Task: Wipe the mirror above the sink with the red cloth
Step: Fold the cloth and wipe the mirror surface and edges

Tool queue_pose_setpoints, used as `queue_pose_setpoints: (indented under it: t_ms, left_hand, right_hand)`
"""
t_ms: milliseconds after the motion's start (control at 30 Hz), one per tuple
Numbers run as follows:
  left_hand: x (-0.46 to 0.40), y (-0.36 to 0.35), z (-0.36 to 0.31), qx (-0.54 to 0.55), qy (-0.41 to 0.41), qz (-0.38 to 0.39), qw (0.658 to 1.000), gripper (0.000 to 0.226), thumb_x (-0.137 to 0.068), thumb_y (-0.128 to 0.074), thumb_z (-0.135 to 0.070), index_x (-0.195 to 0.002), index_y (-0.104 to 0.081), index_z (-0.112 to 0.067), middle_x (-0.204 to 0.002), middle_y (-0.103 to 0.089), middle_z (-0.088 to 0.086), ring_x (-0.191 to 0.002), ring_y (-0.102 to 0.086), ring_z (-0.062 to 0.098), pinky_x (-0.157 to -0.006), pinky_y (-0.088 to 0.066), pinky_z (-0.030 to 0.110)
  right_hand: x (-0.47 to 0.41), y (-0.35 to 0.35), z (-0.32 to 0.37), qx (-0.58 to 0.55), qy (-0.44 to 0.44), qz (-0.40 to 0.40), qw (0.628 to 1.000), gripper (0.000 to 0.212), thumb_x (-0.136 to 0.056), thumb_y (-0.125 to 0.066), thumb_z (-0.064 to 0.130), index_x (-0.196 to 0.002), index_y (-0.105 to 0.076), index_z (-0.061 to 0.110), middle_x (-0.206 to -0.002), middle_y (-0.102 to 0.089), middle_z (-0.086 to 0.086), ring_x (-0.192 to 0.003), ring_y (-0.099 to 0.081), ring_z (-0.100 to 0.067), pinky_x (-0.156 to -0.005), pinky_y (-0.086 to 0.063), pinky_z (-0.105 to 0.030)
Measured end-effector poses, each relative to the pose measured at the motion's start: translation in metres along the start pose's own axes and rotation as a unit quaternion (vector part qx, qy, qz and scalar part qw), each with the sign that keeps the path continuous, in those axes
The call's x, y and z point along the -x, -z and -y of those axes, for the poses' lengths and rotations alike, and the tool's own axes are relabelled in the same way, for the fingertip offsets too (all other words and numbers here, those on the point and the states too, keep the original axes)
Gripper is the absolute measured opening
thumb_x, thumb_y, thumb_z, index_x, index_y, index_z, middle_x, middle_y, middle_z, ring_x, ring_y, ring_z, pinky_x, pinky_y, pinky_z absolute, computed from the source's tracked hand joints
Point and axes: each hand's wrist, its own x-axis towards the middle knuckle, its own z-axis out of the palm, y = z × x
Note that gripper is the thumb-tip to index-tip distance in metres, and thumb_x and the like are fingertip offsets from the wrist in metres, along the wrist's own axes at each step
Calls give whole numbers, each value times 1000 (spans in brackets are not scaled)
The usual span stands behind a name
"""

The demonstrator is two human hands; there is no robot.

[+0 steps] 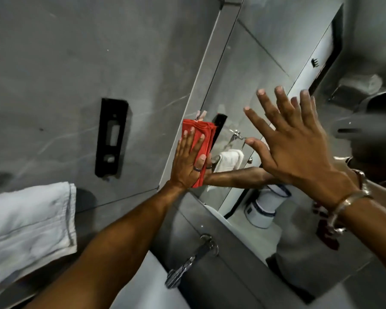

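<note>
The mirror [250, 70] runs up the grey wall, tilted in this view, with its left edge near the middle. My left hand [187, 161] lies flat on the folded red cloth [202, 139] and presses it against the mirror's lower left edge. My right hand [296, 139] is spread wide with nothing in it, palm toward the glass, fingertips at or near the surface. A metal bangle sits on my right wrist. The glass reflects both forearms.
A chrome tap [194, 259] juts from the wall over the white sink [152, 284] below. A pale towel [27, 228] hangs at the left. A black wall fitting [111, 137] sits left of the mirror. The reflection shows a white towel and a white canister.
</note>
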Motion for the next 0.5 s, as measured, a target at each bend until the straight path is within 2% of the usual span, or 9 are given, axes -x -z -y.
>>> queue_pose_setpoints:
  t_ms: [100, 200, 267, 333, 433, 500]
  left_hand:
    - [23, -12, 5, -5, 22, -4, 1000, 69, -105, -8, -57, -160, -20, -17, -170, -15, 16, -159, -6, 28, -129, -6, 54]
    - [38, -19, -5, -11, 51, -17, 999, 69, -104, -5, -57, -161, -16, -20, -171, -10, 9, -160, -1, 21, -130, -1, 48]
    - [47, -24, -17, -5, 63, -23, 998, 69, -104, -4, -58, -161, -15, -21, -171, -10, 9, -160, 1, 18, -130, 2, 43]
    - [56, -29, -28, -5, 68, -32, 997, 71, -104, -5, -58, -161, -18, -19, -171, -12, 14, -160, -3, 24, -131, 0, 46]
    - [70, -40, -56, -2, 41, -33, 999, 65, -104, -7, -56, -162, -8, -26, -171, -9, 13, -160, -4, 30, -130, -2, 52]
    - [81, -49, -83, 0, 25, -35, 999, 62, -105, -10, -53, -162, -3, -31, -172, -2, 8, -160, -3, 31, -130, -1, 51]
  right_hand:
    - [32, -4, 26, -23, -5, 34, 999, 74, -105, -15, 66, -166, -26, 25, -177, -7, -8, -164, 0, -32, -131, -3, -63]
    - [63, -7, 40, -25, -3, 80, 996, 73, -103, -19, 63, -163, -32, 24, -176, -14, -10, -163, -2, -32, -130, 10, -56]
    - [86, -7, 41, -9, -6, 89, 996, 73, -103, -19, 63, -163, -35, 24, -175, -17, -10, -163, -3, -33, -131, 8, -57]
    - [107, -10, 39, 4, -18, 85, 996, 74, -103, -17, 64, -163, -33, 24, -175, -16, -10, -163, 0, -33, -131, 8, -57]
    - [138, -9, 28, 28, -43, 71, 996, 71, -105, -23, 62, -165, -29, 23, -176, -12, -10, -162, 16, -30, -131, 10, -56]
    - [159, -6, 20, 39, -56, 55, 996, 70, -106, -29, 60, -165, -29, 22, -175, -12, -10, -164, 10, -30, -131, 8, -57]
